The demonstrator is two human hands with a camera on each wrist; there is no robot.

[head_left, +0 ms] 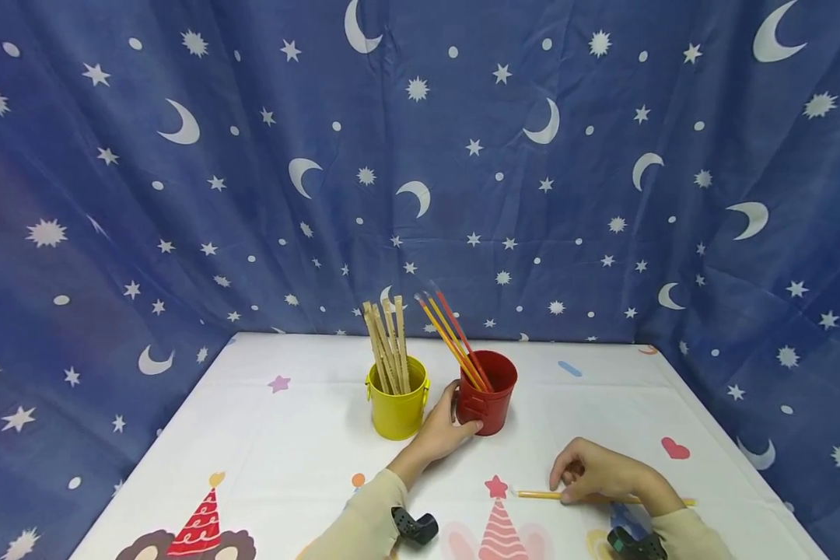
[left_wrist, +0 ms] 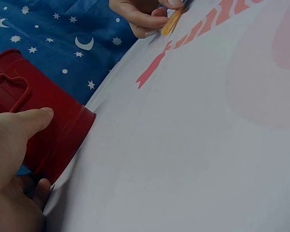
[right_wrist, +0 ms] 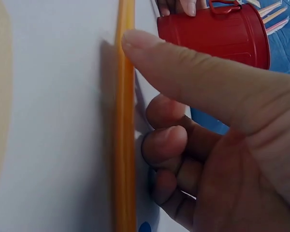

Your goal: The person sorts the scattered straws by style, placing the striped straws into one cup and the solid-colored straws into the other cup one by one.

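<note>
My left hand (head_left: 442, 432) grips the red bucket (head_left: 488, 407) low on its left side, thumb on the front wall and other fingers behind. In the left wrist view, the thumb lies below the bucket's folded handle. Several thin red and orange paintbrushes (head_left: 455, 342) with clear tips lean in that bucket. Closer to me, my right hand (head_left: 602, 471) pinches a yellow-orange paintbrush (head_left: 540, 495) that lies level, low over the cloth, its pale tip toward the left. Seen from the right wrist, the thumb presses on its handle (right_wrist: 125, 121); the index finger is mostly hidden.
Left of the red bucket stands a yellow bucket (head_left: 396, 418) holding several flat pale wooden sticks (head_left: 389, 350). A white cloth with printed party hats, hearts and stars covers the table (head_left: 294, 420). Behind hangs a blue curtain (head_left: 462, 194) with moons and stars.
</note>
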